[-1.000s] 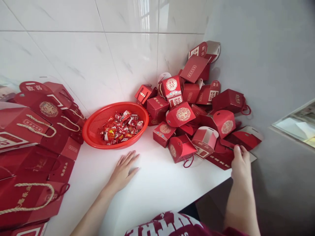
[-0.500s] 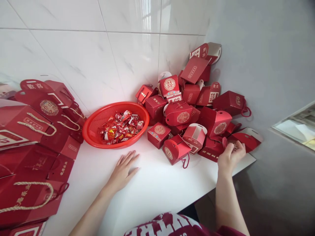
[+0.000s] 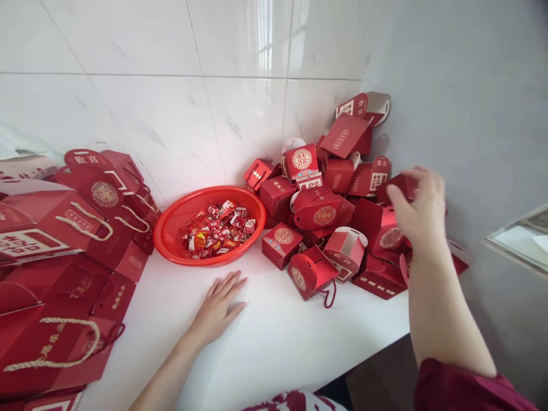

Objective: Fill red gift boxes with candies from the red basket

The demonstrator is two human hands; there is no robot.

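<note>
My left hand [image 3: 219,308] lies flat on the white table [image 3: 257,331], fingers stretched out, just in front of a red plastic basket [image 3: 165,251] that holds wrapped candies [image 3: 218,228]. At the right side of a heap of red paper gift boxes, my right hand [image 3: 422,208] is raised over a dark red box [image 3: 398,185], with thumb and fingers apart. It covers part of that box, and whether it touches it is hard to see. Near its wrist is an open-topped box [image 3: 381,228]. A box with a red cord [image 3: 314,271] lies at the heap's front.
Several larger red gift boxes [image 3: 85,285] with rope handles are stacked at the left. White tiled wall [image 3: 141,114] stands behind the table, and a grey wall [image 3: 462,103] bounds the right. The table's front edge [image 3: 363,359] runs below the heap.
My right hand has risen from the heap's front right corner to a box farther back, and its fingers have spread. My left hand stays on the table. The view has shifted slightly.
</note>
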